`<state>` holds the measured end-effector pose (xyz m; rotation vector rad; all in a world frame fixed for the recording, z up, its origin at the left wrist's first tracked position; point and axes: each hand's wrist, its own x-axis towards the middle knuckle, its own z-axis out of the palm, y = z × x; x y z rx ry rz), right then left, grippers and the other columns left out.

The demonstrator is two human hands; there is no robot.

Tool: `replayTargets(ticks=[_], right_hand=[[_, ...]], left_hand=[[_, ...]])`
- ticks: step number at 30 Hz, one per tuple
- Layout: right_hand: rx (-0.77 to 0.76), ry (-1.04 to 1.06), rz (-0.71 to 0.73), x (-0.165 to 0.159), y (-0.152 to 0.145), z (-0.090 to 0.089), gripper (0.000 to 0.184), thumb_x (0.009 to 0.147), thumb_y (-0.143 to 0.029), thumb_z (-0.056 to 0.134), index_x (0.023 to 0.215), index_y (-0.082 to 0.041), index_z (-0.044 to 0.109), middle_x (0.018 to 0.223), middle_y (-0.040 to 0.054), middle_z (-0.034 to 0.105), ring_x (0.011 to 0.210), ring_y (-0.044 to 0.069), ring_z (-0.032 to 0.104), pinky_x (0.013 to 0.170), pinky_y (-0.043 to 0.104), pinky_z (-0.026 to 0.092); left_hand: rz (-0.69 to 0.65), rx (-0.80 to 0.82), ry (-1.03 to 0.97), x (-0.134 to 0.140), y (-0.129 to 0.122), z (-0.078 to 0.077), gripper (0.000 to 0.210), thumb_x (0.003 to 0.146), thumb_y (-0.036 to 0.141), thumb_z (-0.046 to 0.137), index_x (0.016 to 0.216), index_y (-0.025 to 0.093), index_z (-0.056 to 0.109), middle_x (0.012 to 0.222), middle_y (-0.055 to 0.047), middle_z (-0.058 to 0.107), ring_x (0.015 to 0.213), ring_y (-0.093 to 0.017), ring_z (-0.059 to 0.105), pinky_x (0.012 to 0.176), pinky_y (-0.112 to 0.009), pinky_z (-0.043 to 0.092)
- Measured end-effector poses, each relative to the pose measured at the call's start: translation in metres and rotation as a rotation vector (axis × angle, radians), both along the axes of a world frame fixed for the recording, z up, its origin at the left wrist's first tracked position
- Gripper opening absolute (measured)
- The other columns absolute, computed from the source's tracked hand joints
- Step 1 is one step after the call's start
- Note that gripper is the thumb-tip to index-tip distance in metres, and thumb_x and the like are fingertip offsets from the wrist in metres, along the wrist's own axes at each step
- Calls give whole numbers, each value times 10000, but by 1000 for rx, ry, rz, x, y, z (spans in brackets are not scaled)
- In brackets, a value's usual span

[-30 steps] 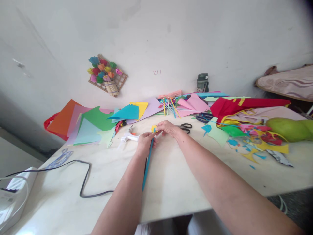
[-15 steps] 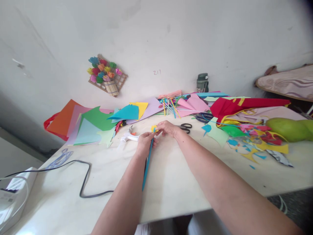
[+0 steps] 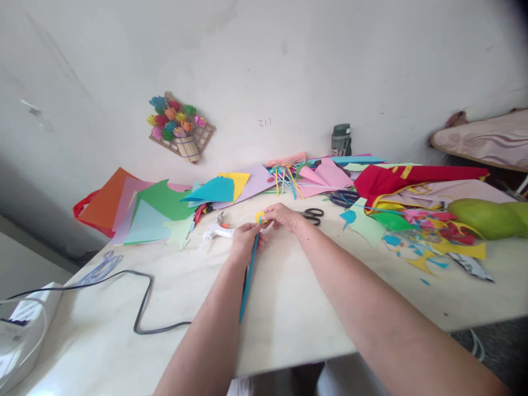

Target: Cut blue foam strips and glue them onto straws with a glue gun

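Note:
Over the middle of the table, my left hand (image 3: 246, 237) is closed around the upper part of a blue paper strip (image 3: 249, 286), which slants down toward the front edge. At the strip's upper end sits a small yellow paper piece (image 3: 259, 217). My right hand (image 3: 280, 216) pinches at that yellow piece; its fingertips almost meet those of the left. Beside the left hand lies a white glue gun (image 3: 220, 231), partly hidden. Scissors with black handles (image 3: 314, 215) rest behind my right wrist.
Coloured paper sheets (image 3: 160, 209) lie at the back left. A black cord (image 3: 144, 305) crosses the left side near a power strip (image 3: 28, 319). Paper scraps (image 3: 429, 253) and a red cloth (image 3: 383, 184) lie on the right. A dark bottle (image 3: 341, 140) stands by the wall.
The yellow piece has turned slightly between my fingers. Both hands stay in nearly the same place, and the blue strip has hardly moved.

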<state>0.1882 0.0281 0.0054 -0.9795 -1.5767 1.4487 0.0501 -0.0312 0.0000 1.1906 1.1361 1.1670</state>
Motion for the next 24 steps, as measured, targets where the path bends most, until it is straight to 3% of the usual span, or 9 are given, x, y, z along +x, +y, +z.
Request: replayTargets(ticks=[4,8,12,16,19,24], right_hand=[[4,-21,-3,0,-3,3,90,602,-210,572,636,-130,595,605,26,615,586,125,583,394,159,332],[8,12,-24,-1,-7,6,193,645,-312,564,725,-139,599,657,34,633,627,131,592,419,165,342],[-1,79,-243,-2,-5,6,168,685,-311,521,683,-144,536,658,27,626,557,107,580,420,173,352],[1,124,-430,-2,5,5,178,733,-278,440,602,-160,464,508,-15,537,379,56,443,394,178,349],[75,33,-551,2,17,7,251,762,-333,398,582,-171,466,473,-25,495,368,56,397,392,179,344],[175,-351,-715,31,35,25,231,774,-346,396,731,-193,564,696,19,613,591,107,537,519,200,396]], left_hand=[[-14,-6,-10,0,-2,2,287,605,372,632,711,124,532,458,-7,551,333,-82,450,338,-194,331],[4,-24,-38,1,-5,5,276,606,361,635,702,128,522,460,4,548,331,-83,456,341,-195,337],[71,-58,-99,4,-4,9,243,613,318,640,693,127,513,482,-6,562,341,-85,471,339,-189,344],[180,-155,-183,8,2,17,140,653,209,614,691,107,526,505,-21,569,373,-80,496,356,-174,368],[225,-230,-225,13,8,25,100,673,171,603,687,99,535,523,-32,576,392,-75,511,374,-165,392],[240,-260,-328,32,17,33,65,738,159,542,706,107,520,532,-29,577,391,-61,510,389,-152,416]])
